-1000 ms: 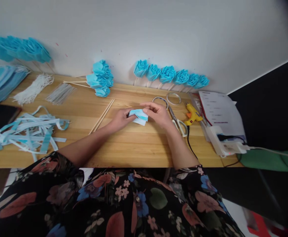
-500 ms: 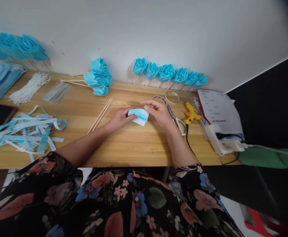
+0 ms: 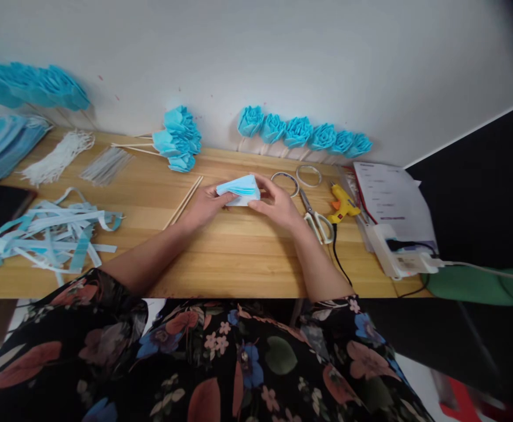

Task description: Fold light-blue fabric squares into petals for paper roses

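Between my two hands is a small stack of blue and white mask fabric pieces [image 3: 241, 186], held above the wooden table. My left hand [image 3: 208, 204] grips its left end, thumb on top and the other fingers hidden underneath. At the right end my right hand [image 3: 276, 202] curls round the stack, with the thumb at the near edge and fingers behind. Two thin wooden sticks [image 3: 184, 200] lie beside my left hand. To the right of my right hand are scissors [image 3: 313, 215] with white handles and a roll of tape [image 3: 285, 183].
Blue fabric flowers on sticks [image 3: 298, 132] lean along the wall, with more flowers [image 3: 180, 140] lying left of them. Cut fabric strips [image 3: 50, 231], a phone [image 3: 2, 205] and stacked masks [image 3: 8, 143] fill the left. A yellow glue gun [image 3: 343, 204] and a power strip [image 3: 399, 253] are at right.
My right hand has closed in on the stack's right end, its fingers now behind it. The stack has moved slightly up and left and is turned flatter.
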`<state>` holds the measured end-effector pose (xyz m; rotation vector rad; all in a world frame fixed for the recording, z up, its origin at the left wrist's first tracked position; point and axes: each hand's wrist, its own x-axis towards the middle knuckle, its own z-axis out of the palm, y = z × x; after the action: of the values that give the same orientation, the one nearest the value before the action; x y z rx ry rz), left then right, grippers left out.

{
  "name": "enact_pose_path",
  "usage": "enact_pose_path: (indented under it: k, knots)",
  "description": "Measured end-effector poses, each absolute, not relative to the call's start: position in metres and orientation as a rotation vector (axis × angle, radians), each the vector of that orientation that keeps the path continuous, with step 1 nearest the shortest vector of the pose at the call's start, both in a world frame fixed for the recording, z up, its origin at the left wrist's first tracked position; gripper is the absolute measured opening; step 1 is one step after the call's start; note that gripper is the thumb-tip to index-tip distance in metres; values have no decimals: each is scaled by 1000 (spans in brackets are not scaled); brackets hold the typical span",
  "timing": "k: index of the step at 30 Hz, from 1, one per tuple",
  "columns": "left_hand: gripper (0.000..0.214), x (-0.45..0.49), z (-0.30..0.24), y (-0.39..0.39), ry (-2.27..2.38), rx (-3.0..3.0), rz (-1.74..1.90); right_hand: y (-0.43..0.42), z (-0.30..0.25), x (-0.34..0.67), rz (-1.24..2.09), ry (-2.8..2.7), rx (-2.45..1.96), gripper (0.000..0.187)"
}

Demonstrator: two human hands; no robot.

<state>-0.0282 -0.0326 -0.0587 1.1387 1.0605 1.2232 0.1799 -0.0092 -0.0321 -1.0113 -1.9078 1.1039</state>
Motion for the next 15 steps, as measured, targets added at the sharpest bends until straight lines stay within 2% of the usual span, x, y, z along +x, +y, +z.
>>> enact_pose_path:
  k: [3, 5, 8, 15]
  knots:
    - [35, -27, -57, -34, 1066, 1112, 1180, -9, -35, 178, 914, -1946, -1106, 31]
    - [32, -27, -55, -34, 1033, 1053, 1161, -10, -35, 179, 811, -1970, -1130, 19]
    - [31, -28, -53, -33, 963, 957, 1132, -10, -33, 180, 690, -2018, -1109, 13]
    - [28, -30, -56, -27, 955, 892, 1120, -9, -35, 180, 504, -2128, -1090, 14]
